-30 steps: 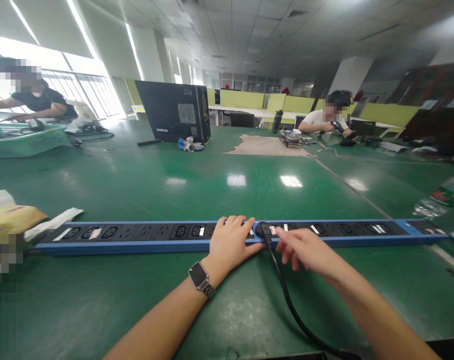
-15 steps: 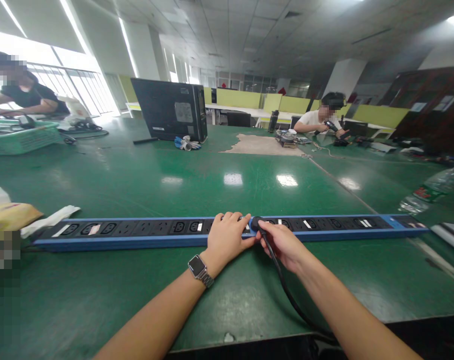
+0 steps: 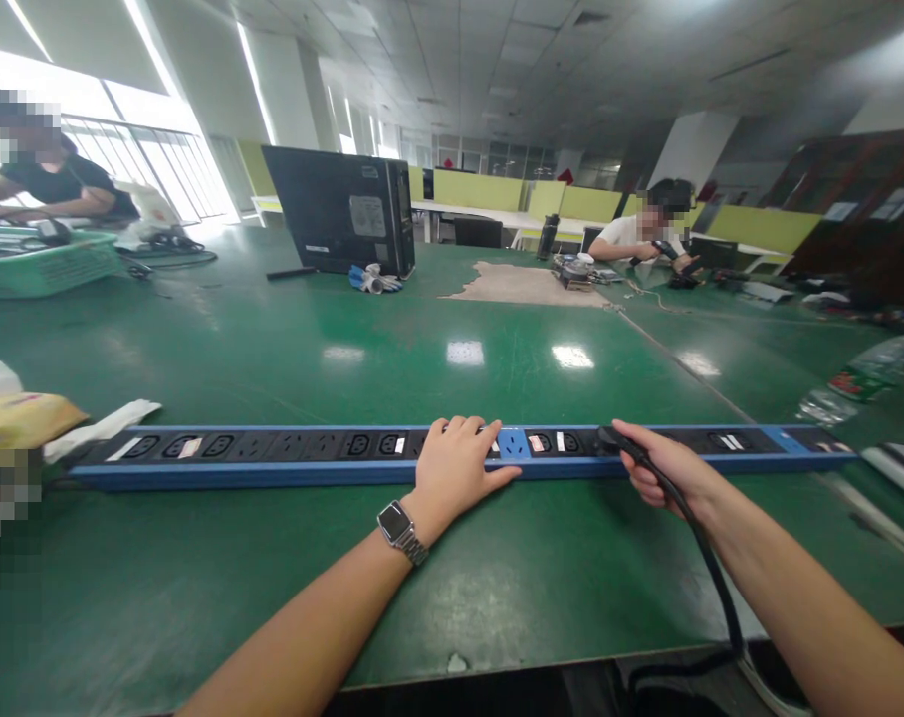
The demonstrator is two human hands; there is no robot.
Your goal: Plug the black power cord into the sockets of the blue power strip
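Observation:
A long blue power strip (image 3: 258, 476) with black sockets lies across the green table. My left hand (image 3: 458, 463), with a watch on the wrist, grips it near the middle, fingers over the top and thumb along the near side. Just right of that hand, one blue socket (image 3: 513, 444) shows. In my right hand (image 3: 665, 466) is a black power plug (image 3: 608, 439), held at the strip's black sockets farther right. Whether its prongs are in a socket is hidden. The plug's black cable (image 3: 710, 548) hangs down past the table's near edge.
A computer tower (image 3: 339, 214) stands at the back, with gloves (image 3: 375, 279) before it. A green basket (image 3: 45, 264) and yellow packet (image 3: 26, 423) are on the left, a plastic bottle (image 3: 862, 378) on the right. Two people sit at the far sides.
My right hand has moved right along the strip with the plug, away from the blue socket, which now shows uncovered. My left hand stays on the strip.

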